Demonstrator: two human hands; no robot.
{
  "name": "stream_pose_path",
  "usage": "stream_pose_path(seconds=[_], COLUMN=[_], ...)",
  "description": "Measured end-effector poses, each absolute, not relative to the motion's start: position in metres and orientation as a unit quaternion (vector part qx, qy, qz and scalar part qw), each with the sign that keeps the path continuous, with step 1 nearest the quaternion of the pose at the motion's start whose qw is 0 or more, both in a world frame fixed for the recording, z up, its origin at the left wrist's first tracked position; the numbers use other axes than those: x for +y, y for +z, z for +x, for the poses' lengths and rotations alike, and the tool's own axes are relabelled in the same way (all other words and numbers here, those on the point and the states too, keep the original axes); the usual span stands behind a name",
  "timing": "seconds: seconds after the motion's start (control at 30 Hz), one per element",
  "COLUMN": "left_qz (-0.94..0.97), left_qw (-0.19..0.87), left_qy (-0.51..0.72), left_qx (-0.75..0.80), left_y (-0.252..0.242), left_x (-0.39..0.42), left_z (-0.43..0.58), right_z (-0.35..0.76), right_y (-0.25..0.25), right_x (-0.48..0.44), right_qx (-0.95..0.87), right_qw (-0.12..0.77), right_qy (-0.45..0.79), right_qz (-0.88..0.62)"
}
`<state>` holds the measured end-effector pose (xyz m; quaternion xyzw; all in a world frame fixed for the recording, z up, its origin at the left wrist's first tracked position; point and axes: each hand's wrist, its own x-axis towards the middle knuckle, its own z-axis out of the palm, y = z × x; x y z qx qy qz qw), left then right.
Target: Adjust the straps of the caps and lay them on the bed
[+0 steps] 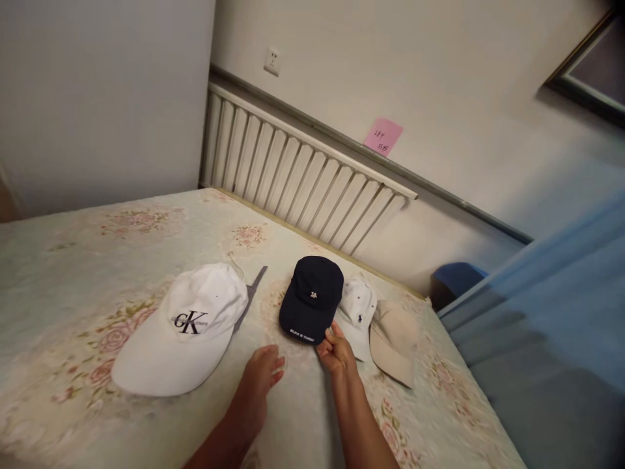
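Observation:
Several caps lie on a floral bedspread [88,260]. My right hand [336,352] is closed on the brim of a navy cap [312,296], pinching its front edge. My left hand [261,374] rests on the bedspread with fingers stretched out, holding nothing, between the navy cap and a large white cap with a black logo [188,326]. To the right of the navy cap lie a small white cap [359,309] and a beige cap [395,342], partly overlapping each other.
A white radiator [303,176] runs along the wall behind the bed, with a pink sticky note [383,137] above it and a wall socket [272,60]. A blue curtain [547,326] hangs at the right, with a blue object [454,277] beside it.

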<state>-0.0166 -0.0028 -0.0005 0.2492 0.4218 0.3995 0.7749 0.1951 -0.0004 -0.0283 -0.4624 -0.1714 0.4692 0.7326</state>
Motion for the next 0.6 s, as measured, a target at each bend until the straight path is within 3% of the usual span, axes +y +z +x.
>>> stream_pose_path(seconds=[0.6], left_qz=[0.226], left_qw=[0.843], left_qy=[0.316], left_qx=[0.373], left_y=[0.007], left_x=[-0.011], left_z=[-0.016], right_z=[0.213], right_y=[-0.036], right_x=[0.064], right_qx=[-0.046], right_qw=[0.737], right_qy=[0.471], right_qz=[-0.483])
